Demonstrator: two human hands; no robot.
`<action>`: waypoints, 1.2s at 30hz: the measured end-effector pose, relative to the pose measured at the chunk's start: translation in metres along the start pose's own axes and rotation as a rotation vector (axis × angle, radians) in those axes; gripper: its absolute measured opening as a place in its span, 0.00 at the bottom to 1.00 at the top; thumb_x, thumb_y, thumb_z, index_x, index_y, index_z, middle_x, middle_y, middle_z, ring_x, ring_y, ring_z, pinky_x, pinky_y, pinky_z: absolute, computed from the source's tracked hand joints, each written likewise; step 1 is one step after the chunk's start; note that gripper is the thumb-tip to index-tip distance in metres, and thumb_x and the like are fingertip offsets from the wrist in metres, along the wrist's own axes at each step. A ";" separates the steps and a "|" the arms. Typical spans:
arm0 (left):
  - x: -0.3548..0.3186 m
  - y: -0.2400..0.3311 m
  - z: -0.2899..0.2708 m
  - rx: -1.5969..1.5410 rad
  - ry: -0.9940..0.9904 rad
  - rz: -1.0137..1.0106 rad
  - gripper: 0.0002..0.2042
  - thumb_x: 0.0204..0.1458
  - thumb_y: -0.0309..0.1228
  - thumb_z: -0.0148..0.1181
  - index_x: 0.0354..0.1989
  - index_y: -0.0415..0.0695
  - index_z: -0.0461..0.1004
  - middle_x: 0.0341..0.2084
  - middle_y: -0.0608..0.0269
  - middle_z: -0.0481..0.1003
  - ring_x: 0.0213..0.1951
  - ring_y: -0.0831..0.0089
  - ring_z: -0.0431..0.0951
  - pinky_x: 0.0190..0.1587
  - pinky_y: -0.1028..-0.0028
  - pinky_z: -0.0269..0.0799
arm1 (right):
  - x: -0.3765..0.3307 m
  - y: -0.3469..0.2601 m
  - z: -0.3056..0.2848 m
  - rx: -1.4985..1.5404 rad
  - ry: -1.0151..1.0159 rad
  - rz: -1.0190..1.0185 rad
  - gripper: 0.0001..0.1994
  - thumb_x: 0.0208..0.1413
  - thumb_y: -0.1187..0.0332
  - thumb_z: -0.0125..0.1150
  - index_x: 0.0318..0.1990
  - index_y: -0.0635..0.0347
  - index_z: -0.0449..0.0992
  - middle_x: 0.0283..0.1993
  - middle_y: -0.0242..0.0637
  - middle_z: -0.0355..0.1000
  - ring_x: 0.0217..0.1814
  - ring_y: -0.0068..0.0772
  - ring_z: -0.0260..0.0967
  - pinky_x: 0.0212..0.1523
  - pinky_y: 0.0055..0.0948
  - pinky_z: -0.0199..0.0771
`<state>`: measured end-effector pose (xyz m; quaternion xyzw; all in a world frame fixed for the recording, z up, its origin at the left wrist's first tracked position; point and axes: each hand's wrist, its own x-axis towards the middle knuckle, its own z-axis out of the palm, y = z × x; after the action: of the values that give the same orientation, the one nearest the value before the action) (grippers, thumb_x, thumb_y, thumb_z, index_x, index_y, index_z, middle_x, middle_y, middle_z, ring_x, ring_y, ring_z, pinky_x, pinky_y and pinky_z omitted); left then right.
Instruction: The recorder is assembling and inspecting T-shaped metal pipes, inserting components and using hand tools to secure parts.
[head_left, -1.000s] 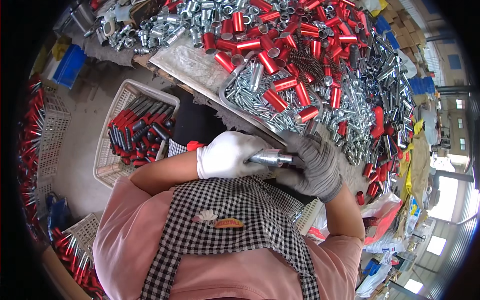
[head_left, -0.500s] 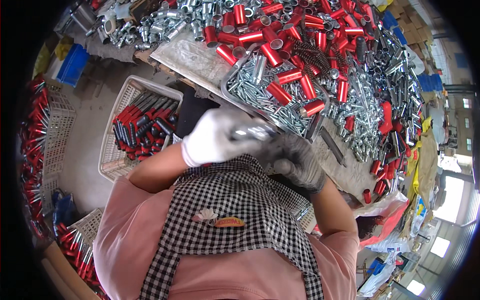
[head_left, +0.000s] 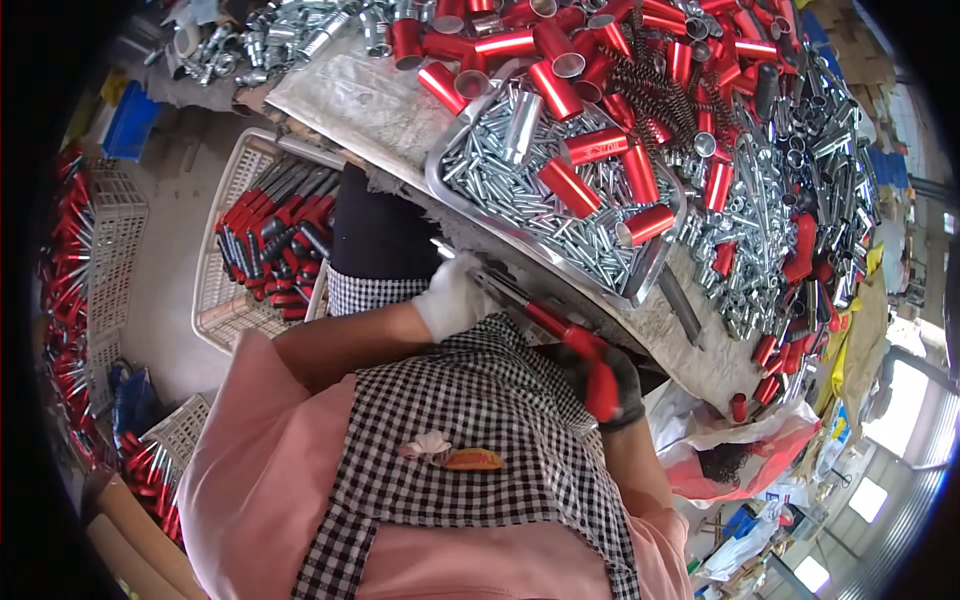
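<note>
Red-handled tool (head_left: 560,335), a long piece with a silver shaft and a red sleeve, lies slantwise between my two hands, just below the near rim of the steel tray (head_left: 440,185) and touching neither tray nor table as far as I can see. My left hand (head_left: 450,300), in a white glove, is clenched around the silver end, close under the tray's near left corner. My right hand (head_left: 600,375), in a dark glove, is wrapped around the red end, further down and to the right of the tray, over my checked apron (head_left: 470,400).

I judge the step in hand to be the joining or seating of the red sleeve on the shaft; the seam itself is hidden by my fingers, so I cannot tell whether it is fully home. The next move, I reckon, calls for keeping both grips firm and the two ends in line while pressing or twisting them together, with the piece clear of the tray's edge.

Inside the tray lie silver pins (head_left: 500,190) and loose red sleeves (head_left: 595,148). Left of the tray, lower down, a white basket (head_left: 215,300) holds what look like assembled red-handled pieces.
</note>
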<state>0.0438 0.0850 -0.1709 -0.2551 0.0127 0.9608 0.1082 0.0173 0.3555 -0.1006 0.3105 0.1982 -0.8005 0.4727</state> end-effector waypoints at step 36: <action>0.095 -0.007 -0.067 1.324 -0.127 0.269 0.13 0.65 0.34 0.47 0.47 0.42 0.75 0.38 0.59 0.79 0.38 0.67 0.79 0.38 0.68 0.78 | 0.208 -0.037 -0.041 -1.388 0.267 -0.329 0.25 0.63 0.51 0.49 0.62 0.54 0.65 0.57 0.41 0.70 0.55 0.37 0.69 0.56 0.37 0.72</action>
<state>-0.0027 0.1059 -0.2757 -0.0745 0.6237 0.7686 0.1216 -0.0779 0.2661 -0.2717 0.0003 0.7607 -0.5064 0.4061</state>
